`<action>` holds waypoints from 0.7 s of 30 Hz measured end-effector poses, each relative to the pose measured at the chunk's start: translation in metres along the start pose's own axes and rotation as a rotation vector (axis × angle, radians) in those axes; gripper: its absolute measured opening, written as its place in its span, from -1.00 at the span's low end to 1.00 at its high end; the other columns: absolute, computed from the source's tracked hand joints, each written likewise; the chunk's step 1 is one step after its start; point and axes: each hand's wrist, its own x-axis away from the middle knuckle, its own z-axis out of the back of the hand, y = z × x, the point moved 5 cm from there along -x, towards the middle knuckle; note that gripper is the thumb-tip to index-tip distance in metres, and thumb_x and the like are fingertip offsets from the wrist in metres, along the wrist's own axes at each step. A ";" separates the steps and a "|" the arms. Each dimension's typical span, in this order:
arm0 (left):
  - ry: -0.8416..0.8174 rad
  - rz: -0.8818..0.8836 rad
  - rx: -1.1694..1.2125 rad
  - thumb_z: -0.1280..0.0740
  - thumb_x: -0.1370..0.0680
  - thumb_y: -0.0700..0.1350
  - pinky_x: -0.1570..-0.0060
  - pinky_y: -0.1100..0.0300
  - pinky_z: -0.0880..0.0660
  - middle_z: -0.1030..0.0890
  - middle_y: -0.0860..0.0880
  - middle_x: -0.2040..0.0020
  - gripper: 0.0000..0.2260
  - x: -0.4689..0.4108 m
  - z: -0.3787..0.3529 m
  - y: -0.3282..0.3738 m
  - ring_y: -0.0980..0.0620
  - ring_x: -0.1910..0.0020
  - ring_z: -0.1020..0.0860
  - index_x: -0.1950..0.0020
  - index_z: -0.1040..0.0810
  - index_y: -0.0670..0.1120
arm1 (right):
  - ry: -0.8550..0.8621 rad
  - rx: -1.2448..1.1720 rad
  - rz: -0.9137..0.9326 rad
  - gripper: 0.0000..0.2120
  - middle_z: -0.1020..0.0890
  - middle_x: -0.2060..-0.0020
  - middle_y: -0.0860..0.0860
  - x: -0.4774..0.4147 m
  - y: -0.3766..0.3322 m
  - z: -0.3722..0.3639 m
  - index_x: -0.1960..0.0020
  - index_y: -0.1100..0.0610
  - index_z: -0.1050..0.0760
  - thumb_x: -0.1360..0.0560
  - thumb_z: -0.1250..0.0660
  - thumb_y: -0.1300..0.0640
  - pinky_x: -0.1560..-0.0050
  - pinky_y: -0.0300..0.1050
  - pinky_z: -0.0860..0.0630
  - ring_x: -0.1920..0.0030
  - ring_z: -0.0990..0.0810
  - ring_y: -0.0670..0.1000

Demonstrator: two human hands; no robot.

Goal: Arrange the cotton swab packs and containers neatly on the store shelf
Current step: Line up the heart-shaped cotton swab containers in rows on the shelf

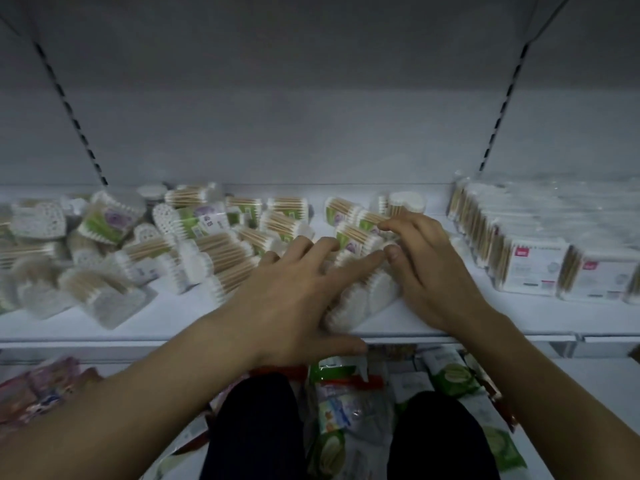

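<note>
Several heart-shaped cotton swab packs (221,258) lie jumbled across the white shelf (173,317), wooden sticks and white tips showing. A short row of these packs (363,296) stands on end near the shelf's front edge. My left hand (294,292) lies over that row with fingers spread, thumb at the front. My right hand (426,265) rests against the row's right side, its fingertips touching a green-labelled pack (353,237) behind. A round swab container (407,202) stands at the back.
Rectangular swab boxes (533,268) stand in tidy rows at the right of the shelf. Slotted uprights (74,119) run up the back wall. On the lower shelf lie green packets (450,372) and pink packets (41,389), with my dark-trousered knees between.
</note>
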 end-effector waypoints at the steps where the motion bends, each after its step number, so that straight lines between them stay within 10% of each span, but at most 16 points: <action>1: 0.003 0.004 -0.025 -0.16 -0.42 0.58 -0.21 -0.16 -0.45 -0.27 -0.05 -0.44 -0.05 -0.006 -0.003 0.003 -0.12 -0.35 -0.32 -0.58 0.35 0.35 | 0.011 -0.005 0.009 -0.63 -0.50 -0.29 0.09 0.001 0.000 0.001 -0.36 0.12 -0.46 -0.67 -0.07 0.00 -0.33 0.00 -0.36 -0.31 -0.42 0.10; 10: -0.065 0.014 -0.047 0.00 -0.47 0.56 0.18 0.06 -0.43 -0.43 -0.06 -0.20 -0.22 -0.034 -0.016 -0.001 -0.12 -0.07 -0.54 -0.60 0.11 0.28 | 0.069 -0.066 -0.019 -0.65 -0.54 -0.20 0.09 0.002 0.006 0.003 -0.29 0.14 -0.51 -0.68 -0.03 0.09 -0.23 0.06 -0.43 -0.21 -0.47 0.09; 21: -0.140 -0.003 0.124 -0.09 -0.52 0.50 0.11 0.07 -0.40 -0.41 -0.02 -0.08 -0.36 -0.054 -0.019 -0.009 -0.02 0.06 -0.40 -0.55 0.02 0.39 | 0.053 -0.045 -0.046 -0.66 -0.56 -0.17 0.07 0.001 0.008 0.001 -0.27 0.14 -0.52 -0.67 -0.04 0.10 -0.19 0.05 -0.44 -0.17 -0.48 0.07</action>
